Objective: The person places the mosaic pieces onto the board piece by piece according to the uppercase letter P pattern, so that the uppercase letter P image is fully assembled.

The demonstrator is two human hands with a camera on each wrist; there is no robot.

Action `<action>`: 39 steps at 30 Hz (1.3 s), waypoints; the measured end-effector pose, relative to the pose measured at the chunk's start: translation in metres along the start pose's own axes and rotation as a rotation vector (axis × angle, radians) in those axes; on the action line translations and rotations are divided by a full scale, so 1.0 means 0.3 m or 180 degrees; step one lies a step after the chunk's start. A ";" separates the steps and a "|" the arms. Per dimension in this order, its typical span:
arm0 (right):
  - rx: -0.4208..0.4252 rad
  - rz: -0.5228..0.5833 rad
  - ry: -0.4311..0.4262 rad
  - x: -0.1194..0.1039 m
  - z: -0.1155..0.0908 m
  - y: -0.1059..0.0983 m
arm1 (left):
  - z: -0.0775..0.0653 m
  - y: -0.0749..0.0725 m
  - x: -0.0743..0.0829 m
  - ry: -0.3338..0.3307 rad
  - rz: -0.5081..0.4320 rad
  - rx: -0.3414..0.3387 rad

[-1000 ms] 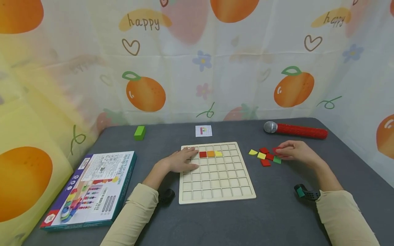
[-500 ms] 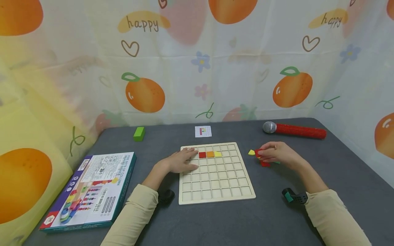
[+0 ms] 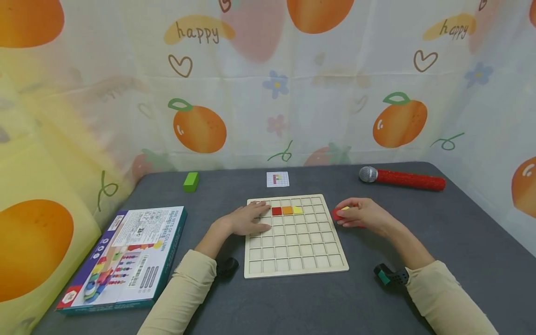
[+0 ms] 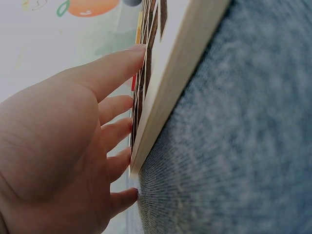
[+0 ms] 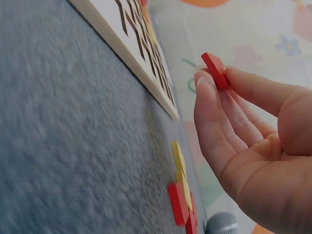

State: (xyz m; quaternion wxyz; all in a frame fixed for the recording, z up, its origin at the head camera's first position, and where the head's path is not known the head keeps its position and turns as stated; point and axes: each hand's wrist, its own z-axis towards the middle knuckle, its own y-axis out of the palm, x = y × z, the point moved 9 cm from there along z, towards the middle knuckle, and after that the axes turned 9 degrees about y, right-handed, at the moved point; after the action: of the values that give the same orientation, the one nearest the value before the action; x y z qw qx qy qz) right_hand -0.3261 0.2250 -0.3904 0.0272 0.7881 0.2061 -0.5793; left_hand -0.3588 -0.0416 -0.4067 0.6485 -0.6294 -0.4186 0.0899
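The left hand rests on the left part of the pale gridded board, near its far corner, with fingers extended and thumb spread; it grips nothing. The board lies flat on the dark bench, in front of the person. Three tiles occupy adjacent cells in the second row from the far edge, left to right: red tile, orange tile, yellow tile.

The right hand pinches a held red tile between thumb and fingertips. This tile is raised above the bench, near the board's right edge and apart from it. Loose red and yellow pieces lie clustered on the bench to the right of the board (the right hand hides most of them in the head view, so their number cannot be told).

Surrounding items: a small printed card lies beyond the far edge of the board. A green block stands at the far left; a printed box lies nearer, left of the left arm. A red-handled microphone lies at the far right, before a fruit-patterned curtain.
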 end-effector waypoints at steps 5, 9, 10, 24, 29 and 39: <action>-0.0088 0.0055 0.0010 -0.010 0.011 0.039 | -0.007 0.000 -0.003 0.0004 -0.0004 -0.0014; -0.0120 0.0092 0.0028 -0.012 0.023 0.061 | -0.007 0.003 0.000 0.0013 -0.0009 -0.0037; -0.0122 0.0092 0.0030 -0.011 0.026 0.066 | -0.005 0.004 0.001 0.0012 -0.0014 -0.0047; 0.0017 -0.0024 0.0154 -0.007 0.119 0.143 | -0.003 0.002 -0.005 -0.0058 -0.0003 -0.0021; -0.0050 0.0087 0.0093 -0.014 0.140 0.174 | -0.002 0.004 -0.005 -0.0052 0.0009 -0.0027; -0.0014 0.0072 0.0171 -0.028 0.169 0.223 | -0.002 0.004 -0.009 -0.0076 0.0042 -0.0019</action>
State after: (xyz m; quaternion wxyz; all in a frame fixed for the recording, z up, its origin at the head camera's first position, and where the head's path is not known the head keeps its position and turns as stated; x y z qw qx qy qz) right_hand -0.3501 0.1472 -0.4123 0.0299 0.8056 0.1992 -0.5571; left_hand -0.3596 -0.0435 -0.4089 0.6409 -0.6330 -0.4224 0.1004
